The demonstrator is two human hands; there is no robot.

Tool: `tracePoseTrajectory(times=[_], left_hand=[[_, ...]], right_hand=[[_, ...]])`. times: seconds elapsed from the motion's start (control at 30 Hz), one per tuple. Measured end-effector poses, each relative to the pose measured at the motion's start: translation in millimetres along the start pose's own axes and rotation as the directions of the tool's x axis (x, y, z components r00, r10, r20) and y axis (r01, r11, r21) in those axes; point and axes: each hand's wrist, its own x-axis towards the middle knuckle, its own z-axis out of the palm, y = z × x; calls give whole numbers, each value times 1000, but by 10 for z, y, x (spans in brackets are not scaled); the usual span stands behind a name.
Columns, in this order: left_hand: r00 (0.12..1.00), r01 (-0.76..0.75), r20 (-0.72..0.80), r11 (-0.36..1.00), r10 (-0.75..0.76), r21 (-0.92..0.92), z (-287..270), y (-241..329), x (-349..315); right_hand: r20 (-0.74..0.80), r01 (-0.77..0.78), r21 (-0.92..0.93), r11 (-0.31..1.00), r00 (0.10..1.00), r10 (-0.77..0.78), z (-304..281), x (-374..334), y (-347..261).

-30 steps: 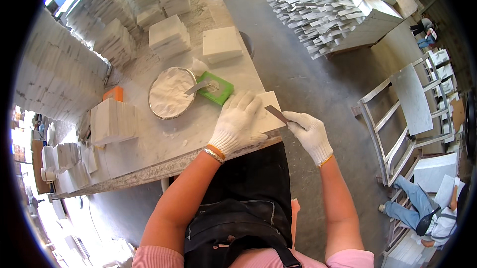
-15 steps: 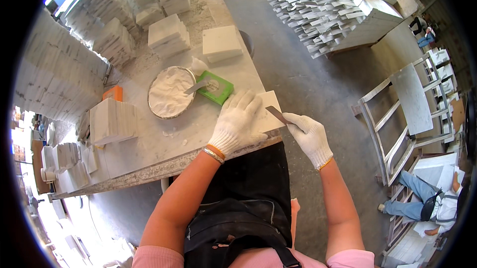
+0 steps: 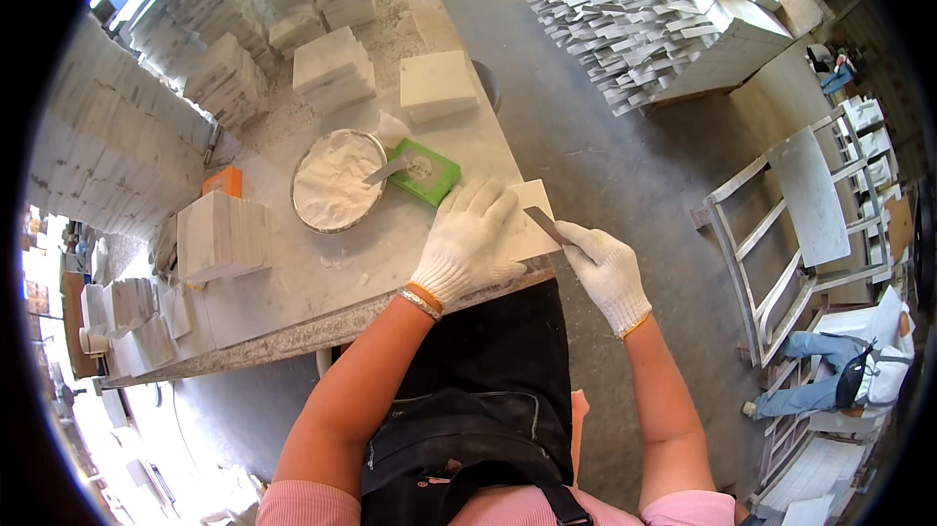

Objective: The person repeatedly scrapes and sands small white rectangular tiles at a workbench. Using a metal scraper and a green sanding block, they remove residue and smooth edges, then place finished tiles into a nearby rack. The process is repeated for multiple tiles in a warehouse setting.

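Note:
My left hand (image 3: 467, 233), in a white knit glove, lies with fingers stretched out over a white stone tile (image 3: 530, 196) at the table's right corner. A flat metal scraper (image 3: 544, 223) is gripped in my gloved right hand (image 3: 607, 270); its blade slants over the tile's right side. Just beyond my left fingertips sits a green box (image 3: 441, 173). Left of it stands a round metal bowl (image 3: 330, 230) full of white paste or powder (image 3: 337, 180). Another flat blade (image 3: 387, 170) reaches from the bowl onto the box.
Tile stacks (image 3: 223, 238) and an orange box (image 3: 224, 182) stand on the stone-topped table (image 3: 293, 282); taller stacks (image 3: 117, 136) rise behind. Across the floor are a big pile of stone strips (image 3: 615, 19) and a metal rack (image 3: 747, 263). A co-worker (image 3: 844, 370) bends at the right.
My right hand and the scraper have shifted very slightly; my left hand stays put on the tile. At the right, the co-worker has moved and leans differently.

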Motion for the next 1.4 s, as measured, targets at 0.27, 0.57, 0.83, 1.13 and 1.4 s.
tracePoseTrajectory(times=[0.27, 0.57, 0.83, 1.13, 1.4], left_hand=[[1000, 7, -6, 1000, -7, 1, 24, -7, -17], [999, 20, 47, 1000, -21, 10, -12, 35, 8], [997, -29, -68, 999, 30, 20, 140, -42, 56], [1000, -16, 0, 1000, 16, 21, 13, -12, -26], [1000, -13, 11, 1000, 13, -18, 19, -18, -8]], right_hand=[[-28, 16, -30, 999, 999, -17, 12, -6, -4], [-136, -31, 20, 999, 990, 33, 164, -94, -45], [-74, -3, 94, 996, 997, 10, 527, -119, -376], [-2, -140, 141, 980, 990, 142, -65, 57, -54], [86, -3, 65, 998, 996, -3, -20, 101, 73]])
